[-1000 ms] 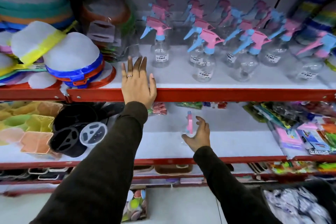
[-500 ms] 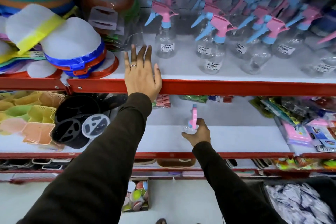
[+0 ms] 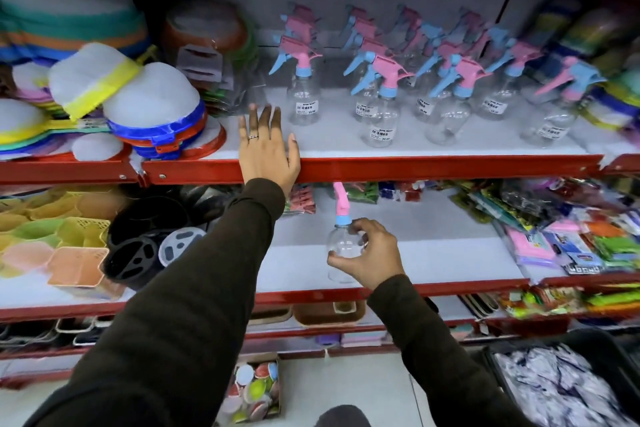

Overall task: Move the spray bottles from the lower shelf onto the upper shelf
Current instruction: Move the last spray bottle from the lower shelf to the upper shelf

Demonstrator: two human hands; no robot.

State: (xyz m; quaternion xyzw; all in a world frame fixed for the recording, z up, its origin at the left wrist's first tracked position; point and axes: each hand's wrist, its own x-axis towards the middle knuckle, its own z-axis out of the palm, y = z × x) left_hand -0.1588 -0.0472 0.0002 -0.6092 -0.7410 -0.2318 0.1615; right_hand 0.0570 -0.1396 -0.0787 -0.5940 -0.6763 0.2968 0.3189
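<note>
A clear spray bottle [image 3: 338,246] with a pink trigger and blue collar stands upright near the front of the lower shelf [image 3: 433,246]. My right hand [image 3: 369,255] is curled around its body from the right. My left hand [image 3: 268,149] lies flat, fingers spread, on the red front edge of the upper shelf [image 3: 450,166]. Several more clear spray bottles [image 3: 379,104] with pink and blue triggers stand in rows on the upper shelf, to the right of my left hand.
Stacked plastic covers with coloured rims [image 3: 152,114] fill the upper shelf's left side. Pastel baskets [image 3: 62,246] and black holders [image 3: 145,239] sit at the lower left, packaged goods [image 3: 571,239] at the lower right. A dark bin [image 3: 561,388] stands on the floor.
My right hand has closed around the bottle's body and drawn it toward the front of the lower shelf. My left hand stays on the upper shelf's edge.
</note>
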